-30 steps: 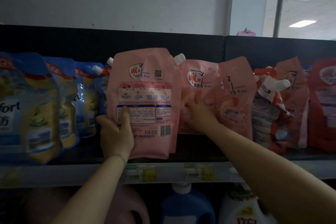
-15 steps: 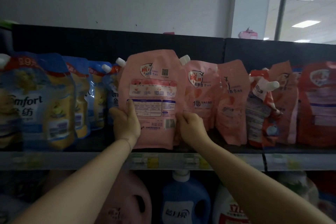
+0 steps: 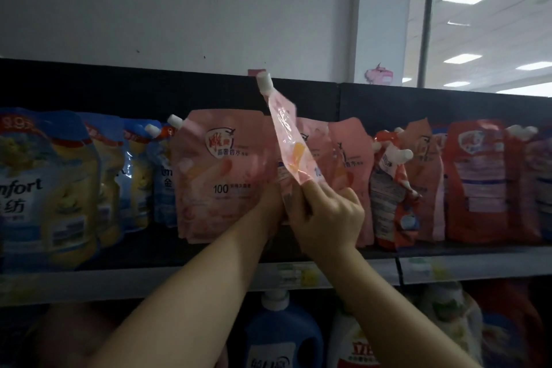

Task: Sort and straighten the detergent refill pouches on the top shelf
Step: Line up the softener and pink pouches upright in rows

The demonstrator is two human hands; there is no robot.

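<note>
Pink pouch (image 3: 288, 140) is pinched at its bottom by the right hand (image 3: 328, 215); the left hand (image 3: 268, 203) grip is hidden behind it. Judged floppy and slick: side seams are best gripped.

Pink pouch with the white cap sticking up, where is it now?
Head view, centre: the edge-on pink pouch is gripped by the right hand, just right of the front-facing pink pouch, its white cap up at the top of the black back panel.

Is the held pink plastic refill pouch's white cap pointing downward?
No, the pink plastic refill pouch is tilted with its white cap at the top, while the right hand grips its lower end.
</note>
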